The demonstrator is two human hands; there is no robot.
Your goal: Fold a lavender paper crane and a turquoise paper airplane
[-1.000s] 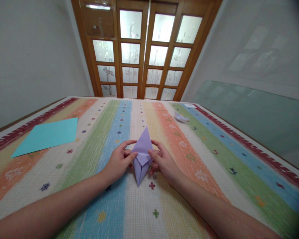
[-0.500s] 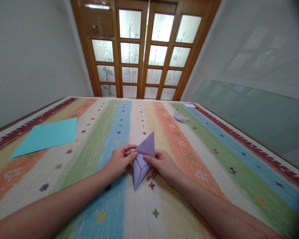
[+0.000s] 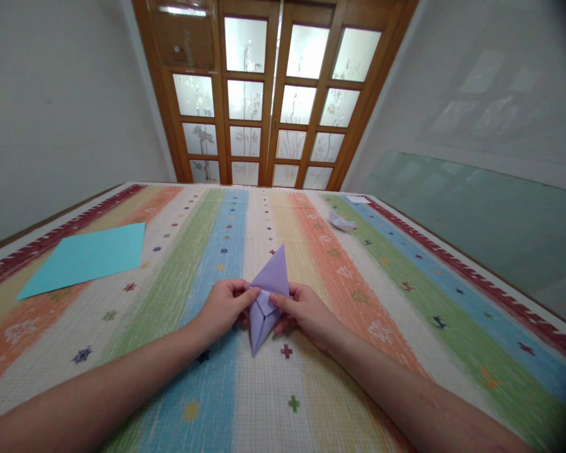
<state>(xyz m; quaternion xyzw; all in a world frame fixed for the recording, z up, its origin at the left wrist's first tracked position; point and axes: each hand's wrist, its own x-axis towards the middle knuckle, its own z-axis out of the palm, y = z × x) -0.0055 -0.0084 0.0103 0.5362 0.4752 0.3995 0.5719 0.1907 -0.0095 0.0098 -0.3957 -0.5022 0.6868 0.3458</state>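
Note:
A piece of folded purple origami paper (image 3: 272,273) is held between my two hands above the striped tablecloth. It is a long diamond with a broad upper point and a narrower, creased lower point. My left hand (image 3: 229,304) pinches its left edge, thumb on top and fingers bent behind. On the right edge, my right hand (image 3: 306,309) grips it with the thumb lying over the middle folds. The fingertips behind the paper are partly hidden.
A flat turquoise sheet (image 3: 87,259) lies on the tablecloth (image 3: 170,277) at the left. Farther off to the right rests a small pale folded paper piece (image 3: 341,221). Wooden doors with frosted panes (image 3: 245,100) stand beyond the table, and a greenish glass panel (image 3: 476,214) leans at the right.
The purple paper has tilted slightly, its upper point shifting a little left. Both hands keep hold of it and have barely moved.

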